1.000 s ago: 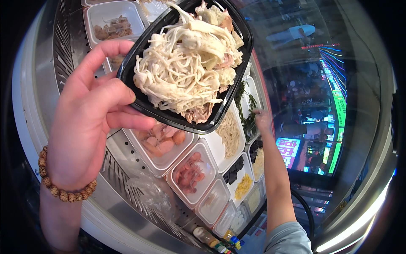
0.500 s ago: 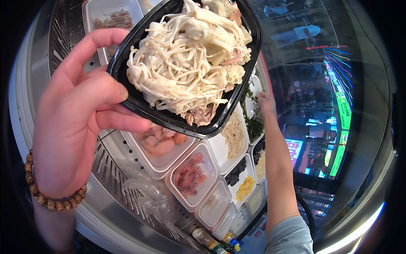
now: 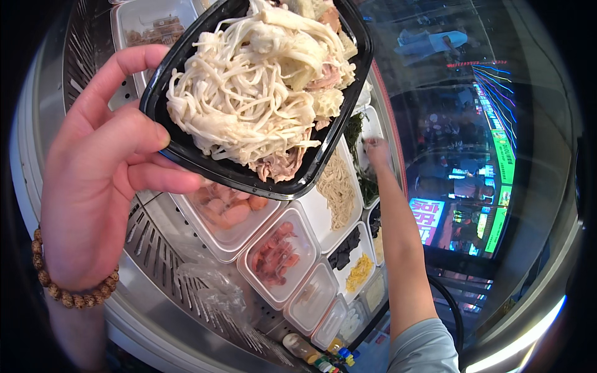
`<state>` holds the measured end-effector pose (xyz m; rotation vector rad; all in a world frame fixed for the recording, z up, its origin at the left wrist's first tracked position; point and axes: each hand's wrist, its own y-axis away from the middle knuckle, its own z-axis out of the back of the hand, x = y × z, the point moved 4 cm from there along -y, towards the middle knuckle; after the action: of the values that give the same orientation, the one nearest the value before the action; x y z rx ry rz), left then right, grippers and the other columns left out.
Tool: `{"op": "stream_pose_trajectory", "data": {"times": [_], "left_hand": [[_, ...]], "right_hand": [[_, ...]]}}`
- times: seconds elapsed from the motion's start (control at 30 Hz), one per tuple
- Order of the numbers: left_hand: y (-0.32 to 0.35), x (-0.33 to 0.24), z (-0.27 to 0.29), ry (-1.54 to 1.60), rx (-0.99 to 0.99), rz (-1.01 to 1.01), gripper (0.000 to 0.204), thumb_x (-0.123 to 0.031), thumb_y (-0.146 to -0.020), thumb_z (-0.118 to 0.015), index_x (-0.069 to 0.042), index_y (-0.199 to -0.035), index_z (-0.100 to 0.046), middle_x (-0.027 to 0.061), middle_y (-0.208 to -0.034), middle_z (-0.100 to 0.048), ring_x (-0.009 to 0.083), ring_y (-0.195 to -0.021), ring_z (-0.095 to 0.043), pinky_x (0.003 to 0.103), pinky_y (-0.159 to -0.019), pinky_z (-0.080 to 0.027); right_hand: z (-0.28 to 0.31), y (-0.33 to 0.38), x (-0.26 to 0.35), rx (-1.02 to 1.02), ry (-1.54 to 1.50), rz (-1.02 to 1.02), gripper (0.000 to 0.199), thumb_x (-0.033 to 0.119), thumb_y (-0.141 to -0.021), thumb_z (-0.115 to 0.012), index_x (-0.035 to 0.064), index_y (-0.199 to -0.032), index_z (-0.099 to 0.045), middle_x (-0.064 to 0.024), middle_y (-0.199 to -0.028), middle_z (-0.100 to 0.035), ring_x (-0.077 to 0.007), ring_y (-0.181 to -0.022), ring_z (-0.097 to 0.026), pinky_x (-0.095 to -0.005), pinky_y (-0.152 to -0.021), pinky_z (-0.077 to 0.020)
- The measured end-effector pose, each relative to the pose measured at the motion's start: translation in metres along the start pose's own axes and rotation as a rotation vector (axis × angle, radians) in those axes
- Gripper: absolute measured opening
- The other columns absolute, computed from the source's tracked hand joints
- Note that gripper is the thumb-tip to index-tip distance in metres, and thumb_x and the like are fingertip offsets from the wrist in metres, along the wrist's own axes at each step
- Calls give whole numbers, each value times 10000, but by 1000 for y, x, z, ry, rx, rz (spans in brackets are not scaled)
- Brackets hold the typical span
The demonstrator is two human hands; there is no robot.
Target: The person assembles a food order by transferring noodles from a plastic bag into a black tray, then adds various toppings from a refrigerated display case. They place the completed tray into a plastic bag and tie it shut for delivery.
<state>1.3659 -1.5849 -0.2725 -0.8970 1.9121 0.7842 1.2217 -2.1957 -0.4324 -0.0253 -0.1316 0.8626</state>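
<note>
My left hand (image 3: 102,133), with a beaded bracelet (image 3: 76,298) at its wrist, grips the near left rim of a black plastic bowl (image 3: 230,177). The bowl is tilted and heaped with pale enoki mushrooms (image 3: 239,93), honeycomb-like pieces (image 3: 328,102) and shreds of pinkish meat (image 3: 283,165). Beyond it my right arm stretches out, and my right hand (image 3: 376,150) is over a white tray (image 3: 371,121) of dark green strands (image 3: 354,133). That hand is small and blurred, so its fingers and anything in them cannot be made out.
Beneath the bowl, white trays hold pale noodle-like strands (image 3: 336,193), reddish meat pieces (image 3: 277,258), round sausage-like pieces (image 3: 233,208), black strips (image 3: 345,248) and yellow shreds (image 3: 359,273). Clear plastic (image 3: 214,289) lies on the slotted metal counter (image 3: 161,267). A transparent screen (image 3: 460,124) curves along the right.
The bowl and my left hand have shifted slightly left. My right hand has also moved a little left, over the tray of green strands.
</note>
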Motion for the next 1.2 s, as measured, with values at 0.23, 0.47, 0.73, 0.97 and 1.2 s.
{"op": "stream_pose_trajectory", "data": {"times": [0.23, 0.47, 0.73, 0.97, 1.2], "left_hand": [[0, 2, -1, -13, 8, -4, 592, -18, -853, -467, -2, -1419, -295, 124, -1086, -637, 158, -886, -675, 245, -658, -616], [-4, 4, -1, 16, -7, -3, 568, -21, -858, -464, -8, -1406, -316, 121, -1073, -639, 145, -850, -677, 236, -648, -611], [4, -3, -1, -1, -19, -51, 551, -18, -864, -450, 1, -1401, -326, 124, -1071, -642, 141, -799, -684, 235, -635, -612], [-1, 4, 0, 3, 1, -61, 562, -12, -865, -458, 17, -1407, -312, 130, -1060, -648, 147, -816, -688, 239, -651, -619], [1, 4, 0, 9, -10, -59, 555, -20, -866, -458, 5, -1404, -323, 121, -1073, -644, 142, -844, -684, 240, -658, -617]], "right_hand": [[39, 34, 9, -54, 57, 111, 194, 115, -722, -648, 90, -888, -745, -167, -873, -706, -300, -829, -687, -365, -792, -533], [14, 58, 4, 181, 396, 183, 149, 168, -725, -659, 78, -812, -739, -158, -784, -694, -271, -712, -673, -352, -690, -525], [32, 8, -9, -123, 268, 206, 205, 78, -711, -549, 68, -824, -720, -208, -850, -673, -357, -836, -657, -418, -740, -524], [14, 33, -17, 85, 53, 211, 274, -15, -677, -516, 11, -884, -693, -226, -944, -663, -378, -905, -639, -421, -842, -512], [64, 101, -20, -176, 113, 152, 355, -42, -695, -531, -9, -1006, -698, -191, -940, -697, -318, -812, -681, -361, -803, -525]]}}
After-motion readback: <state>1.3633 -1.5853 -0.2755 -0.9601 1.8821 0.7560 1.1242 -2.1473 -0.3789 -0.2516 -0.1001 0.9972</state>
